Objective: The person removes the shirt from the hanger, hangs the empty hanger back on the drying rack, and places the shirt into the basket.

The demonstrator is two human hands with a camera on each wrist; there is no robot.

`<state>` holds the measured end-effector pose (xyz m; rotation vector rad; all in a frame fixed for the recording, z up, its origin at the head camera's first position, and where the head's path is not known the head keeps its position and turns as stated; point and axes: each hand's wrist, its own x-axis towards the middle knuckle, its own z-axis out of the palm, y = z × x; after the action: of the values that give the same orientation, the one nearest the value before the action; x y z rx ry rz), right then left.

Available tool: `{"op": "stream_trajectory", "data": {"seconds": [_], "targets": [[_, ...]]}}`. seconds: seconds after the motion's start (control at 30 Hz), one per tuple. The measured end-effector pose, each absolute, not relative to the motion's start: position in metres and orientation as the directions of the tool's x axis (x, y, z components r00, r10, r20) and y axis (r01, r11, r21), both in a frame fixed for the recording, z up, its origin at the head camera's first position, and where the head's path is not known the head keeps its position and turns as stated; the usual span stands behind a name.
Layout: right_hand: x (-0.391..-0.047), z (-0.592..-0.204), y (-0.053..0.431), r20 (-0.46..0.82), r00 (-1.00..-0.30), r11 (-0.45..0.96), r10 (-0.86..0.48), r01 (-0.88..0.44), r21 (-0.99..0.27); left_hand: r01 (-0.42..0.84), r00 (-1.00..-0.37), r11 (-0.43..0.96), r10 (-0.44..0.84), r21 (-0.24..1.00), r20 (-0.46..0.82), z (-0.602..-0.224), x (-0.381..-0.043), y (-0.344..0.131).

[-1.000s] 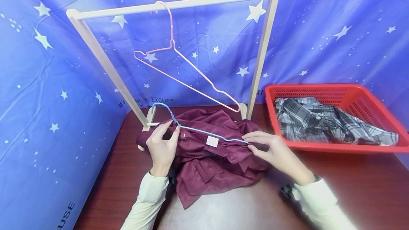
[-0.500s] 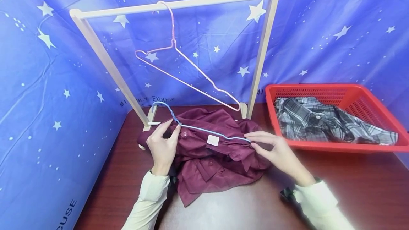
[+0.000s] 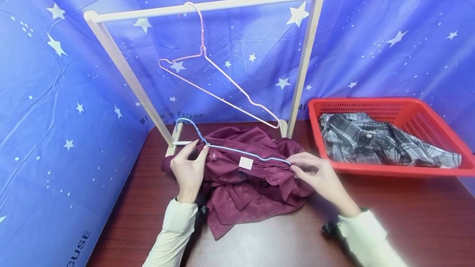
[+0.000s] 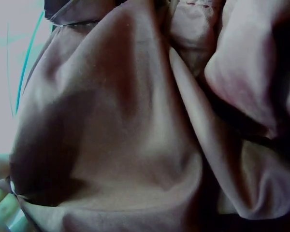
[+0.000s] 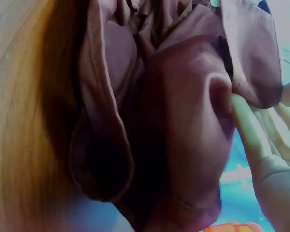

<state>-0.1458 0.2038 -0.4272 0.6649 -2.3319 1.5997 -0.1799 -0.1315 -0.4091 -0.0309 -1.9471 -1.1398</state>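
Note:
A maroon button-up shirt (image 3: 237, 213) lies bunched on the table, a small white label (image 3: 246, 162) showing at its collar. Along the collar runs a blue wire hanger (image 3: 237, 150), its hook pointing to the upper left. My left hand (image 3: 188, 174) pinches the hanger between thumb and finger just below the hook. At the hanger's right shoulder, my right hand (image 3: 315, 172) pinches the end, close to the shirt's collar. The lower part of the hanger is hidden in the cloth. Shirt fabric (image 4: 130, 121) fills most of the left wrist view.
Behind the shirt stands a wooden rack (image 3: 208, 6) with a pink wire hanger (image 3: 222, 99) on its bar. At the right, a red basket (image 3: 393, 171) holds a grey plaid shirt (image 3: 371, 139). A blue star-printed curtain (image 3: 371, 52) surrounds the table (image 3: 408, 217).
The blue hanger's right end and my right fingertips have shifted slightly to the right. Both hands keep their pinch, and the shirt lies almost the same. The head view has shifted a little.

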Motion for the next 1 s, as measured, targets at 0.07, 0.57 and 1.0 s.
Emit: {"op": "stream_trajectory", "data": {"seconds": [0.07,0.57,1.0], "targets": [[-0.146,-0.429,0.204,0.42,-0.878,0.279,-0.229,-0.472,-0.836,0.397,-0.637,0.582,-0.382,0.709,0.67,-0.41,-0.181,-0.131],[-0.144,-0.443,0.203,0.263,-0.94,0.067,-0.217,-0.283,-0.957,0.334,-0.662,0.59,-0.409,0.735,0.629,-0.415,-0.182,-0.132],[-0.146,-0.448,0.203,0.263,-0.932,0.086,-0.251,-0.292,-0.952,0.362,-0.637,0.658,-0.343,0.661,0.69,-0.421,-0.184,-0.134]]}}
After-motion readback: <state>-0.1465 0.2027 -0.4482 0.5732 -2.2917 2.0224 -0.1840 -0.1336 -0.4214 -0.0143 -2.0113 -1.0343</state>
